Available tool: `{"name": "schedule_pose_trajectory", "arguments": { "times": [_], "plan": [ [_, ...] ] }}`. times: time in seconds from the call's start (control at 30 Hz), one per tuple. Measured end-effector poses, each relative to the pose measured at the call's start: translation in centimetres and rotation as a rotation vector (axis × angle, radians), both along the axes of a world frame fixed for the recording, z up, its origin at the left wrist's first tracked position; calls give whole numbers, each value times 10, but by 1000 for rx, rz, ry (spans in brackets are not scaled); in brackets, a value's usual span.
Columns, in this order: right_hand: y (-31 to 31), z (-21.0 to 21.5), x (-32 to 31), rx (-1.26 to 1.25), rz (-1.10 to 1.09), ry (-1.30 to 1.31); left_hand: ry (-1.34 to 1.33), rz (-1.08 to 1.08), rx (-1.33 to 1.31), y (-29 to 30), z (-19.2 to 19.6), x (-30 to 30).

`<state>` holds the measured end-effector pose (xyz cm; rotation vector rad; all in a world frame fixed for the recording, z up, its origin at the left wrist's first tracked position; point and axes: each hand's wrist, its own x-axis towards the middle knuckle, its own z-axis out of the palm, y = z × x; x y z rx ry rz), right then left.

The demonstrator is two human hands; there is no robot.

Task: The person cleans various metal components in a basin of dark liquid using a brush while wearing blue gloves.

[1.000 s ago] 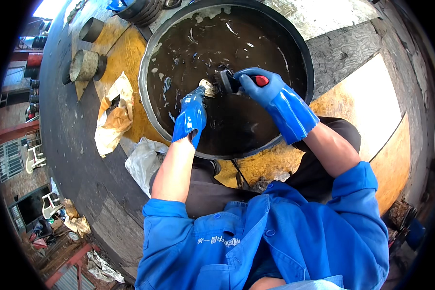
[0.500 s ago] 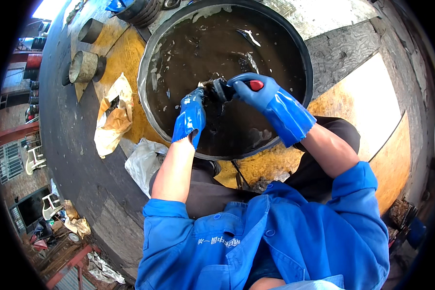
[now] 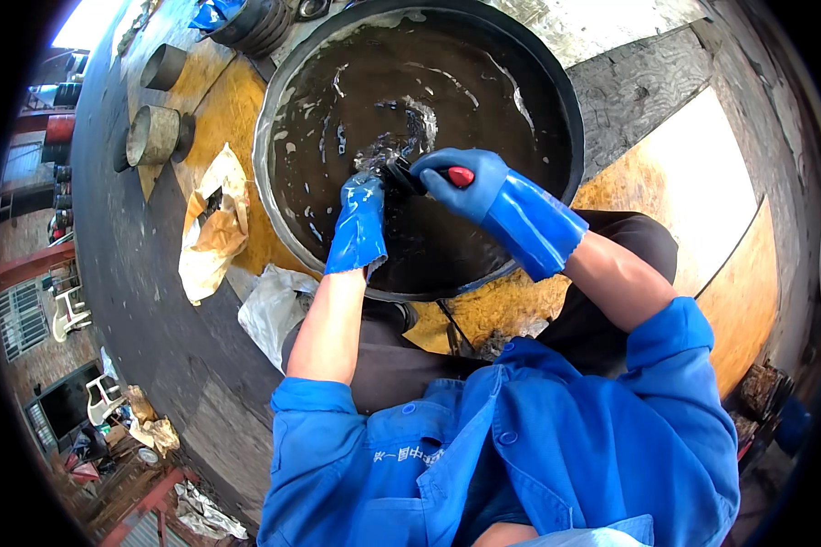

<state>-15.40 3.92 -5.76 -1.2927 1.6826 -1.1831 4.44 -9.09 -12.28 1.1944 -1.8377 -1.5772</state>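
In front of me is a wide round tub of murky brown water. Over it, my right hand, in a blue rubber glove, closes around a black-handled tool with a red end, which looks like a brush. The brush's head points left, against or very near the fingers of my left hand, also blue-gloved. Those fingers are closed at the water's surface. Splashing and glare hide what they hold, if anything. Ripples and bright streaks spread beyond both hands.
Left of the tub lie an open tan paper bag and a crumpled clear plastic bag. Farther back stand metal cylinders and a dark ribbed container with blue plastic in it. Worn boards cover the right side.
My right hand and the brush have shifted left, and the brush's head now lies closer to my left fingers. Splashes and ripples have grown beyond the hands.
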Motion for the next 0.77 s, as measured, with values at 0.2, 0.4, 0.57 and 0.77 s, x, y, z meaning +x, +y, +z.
{"name": "schedule_pose_trajectory", "arguments": {
  "times": [0.2,0.4,0.57,0.77],
  "plan": [
    [-5,-17,-11,-122,-70,227,-238,149,154,-6,16,-21],
    [2,-4,8,-327,61,318,-160,5,-43,-35,-63,15],
    [0,-17,-5,-300,35,449,-255,65,76,-19,-28,-16],
    [6,-7,2,-279,151,533,-148,160,111,-13,-32,-12]
  ]
}}
